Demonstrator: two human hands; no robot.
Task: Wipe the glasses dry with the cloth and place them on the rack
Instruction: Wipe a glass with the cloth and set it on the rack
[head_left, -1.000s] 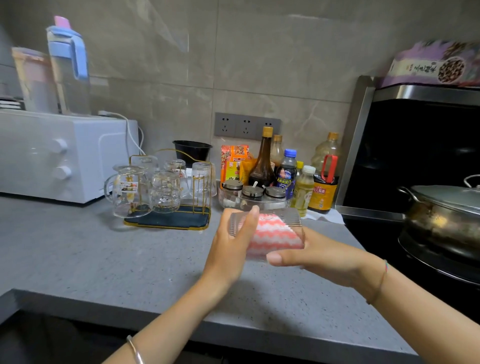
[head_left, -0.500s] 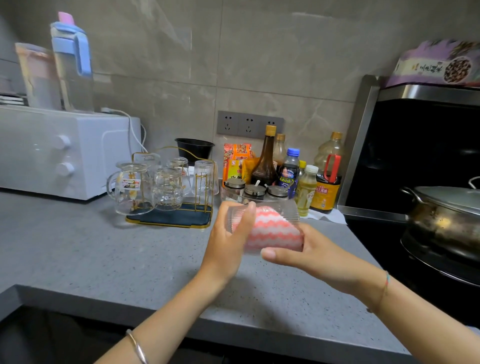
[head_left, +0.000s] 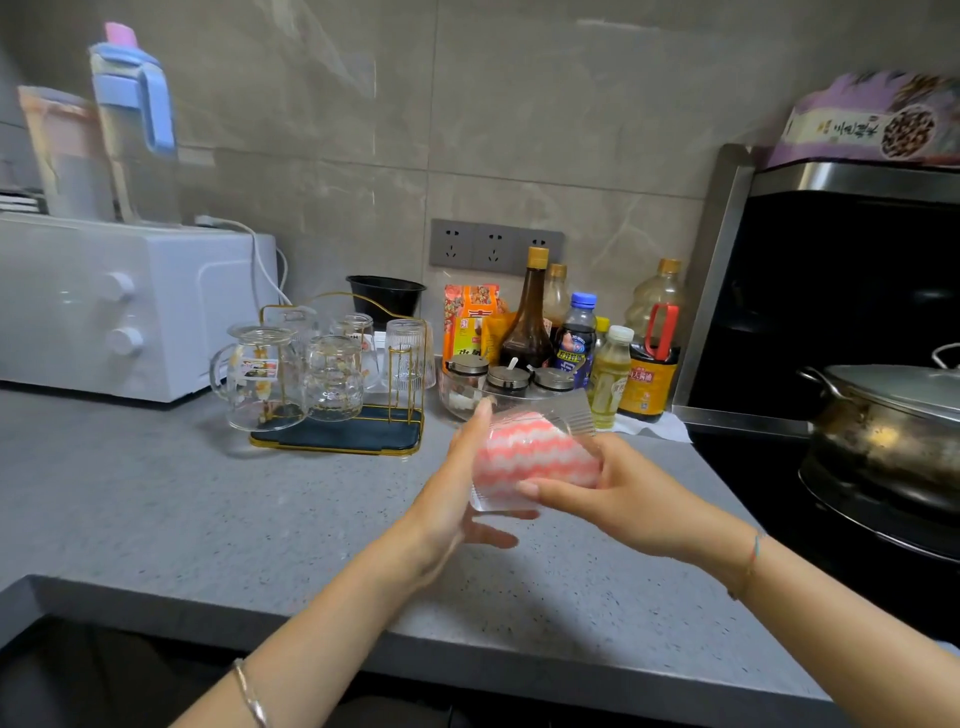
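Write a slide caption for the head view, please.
Left hand and right hand hold a glass with cloth inside, above the counter.

Both bare forearms enter from the lower edge and converge at centre. Left grip (head_left: 452, 499): palm facing right, fingers extended upward, thumb underneath, cupping one end of the glass (head_left: 498, 503). Right grip (head_left: 628, 499): thumb laid across the glass's near side, remaining fingers hidden from view.
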